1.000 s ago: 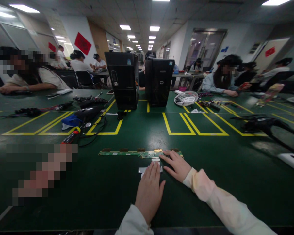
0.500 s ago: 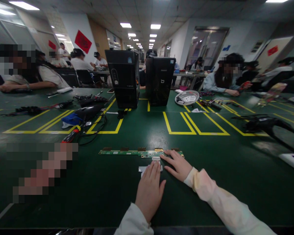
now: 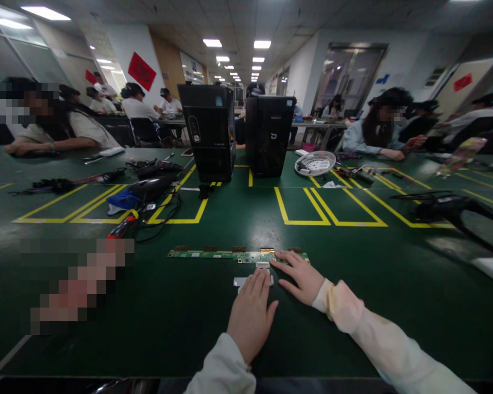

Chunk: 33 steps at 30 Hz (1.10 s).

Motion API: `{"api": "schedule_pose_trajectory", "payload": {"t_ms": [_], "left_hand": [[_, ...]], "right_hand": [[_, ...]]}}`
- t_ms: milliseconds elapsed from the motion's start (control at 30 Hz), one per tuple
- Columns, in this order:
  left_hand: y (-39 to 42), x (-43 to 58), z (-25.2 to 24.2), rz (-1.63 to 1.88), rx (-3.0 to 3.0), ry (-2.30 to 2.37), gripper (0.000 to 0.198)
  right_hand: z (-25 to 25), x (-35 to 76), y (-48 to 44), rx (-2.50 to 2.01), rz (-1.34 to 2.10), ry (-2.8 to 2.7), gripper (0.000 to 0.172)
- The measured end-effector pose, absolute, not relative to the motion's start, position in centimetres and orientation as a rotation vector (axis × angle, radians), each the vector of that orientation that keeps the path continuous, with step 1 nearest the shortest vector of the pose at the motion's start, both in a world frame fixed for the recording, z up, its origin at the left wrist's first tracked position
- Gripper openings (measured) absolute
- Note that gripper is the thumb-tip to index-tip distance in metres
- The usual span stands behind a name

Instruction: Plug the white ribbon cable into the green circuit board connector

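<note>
A long, thin green circuit board [image 3: 205, 254] lies across the green table [image 3: 148, 323], with brownish tabs along its far edge. My left hand [image 3: 252, 312] rests palm down just below the board's middle, its fingers flat over a white flat cable piece [image 3: 240, 282] whose end meets the board's connector [image 3: 262, 265]. My right hand [image 3: 299, 276] lies with spread fingers at the right part of the board, the fingertips touching it. Neither hand grips anything.
Two black computer towers [image 3: 209, 131] stand beyond the board. A red-handled tool [image 3: 122, 226], a blue cloth [image 3: 123, 200] and black cables lie at left. A white round basket [image 3: 314, 163] sits behind at right, near a black frame [image 3: 456, 210]. People sit across the table.
The view has shifted very slightly. Both hands hold the same places on the cable piece and the board.
</note>
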State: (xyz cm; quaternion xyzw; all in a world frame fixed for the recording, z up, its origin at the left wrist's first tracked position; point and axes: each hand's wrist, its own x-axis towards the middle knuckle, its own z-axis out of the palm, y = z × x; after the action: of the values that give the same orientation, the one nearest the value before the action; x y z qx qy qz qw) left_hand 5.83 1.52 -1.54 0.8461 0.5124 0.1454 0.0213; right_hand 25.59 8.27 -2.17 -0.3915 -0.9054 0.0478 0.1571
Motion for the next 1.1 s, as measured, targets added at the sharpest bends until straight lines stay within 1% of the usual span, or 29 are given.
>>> {"api": "schedule_pose_trajectory", "payload": {"t_ms": [500, 967, 1100], "left_hand": [[3.4, 3.7, 0.3, 0.317, 2.661, 1.364, 0.047], [3.4, 4.4, 0.2, 0.384, 2.607, 1.417, 0.045], [3.4, 4.6, 0.3, 0.394, 2.606, 1.408, 0.046]], "right_hand": [[-2.0, 25.8, 8.3, -1.118, 0.17, -2.629, 0.052], [-2.6, 26.0, 8.6, -1.11, 0.181, -2.613, 0.054], [-2.7, 25.8, 8.5, -1.113, 0.148, -2.582, 0.05]]}}
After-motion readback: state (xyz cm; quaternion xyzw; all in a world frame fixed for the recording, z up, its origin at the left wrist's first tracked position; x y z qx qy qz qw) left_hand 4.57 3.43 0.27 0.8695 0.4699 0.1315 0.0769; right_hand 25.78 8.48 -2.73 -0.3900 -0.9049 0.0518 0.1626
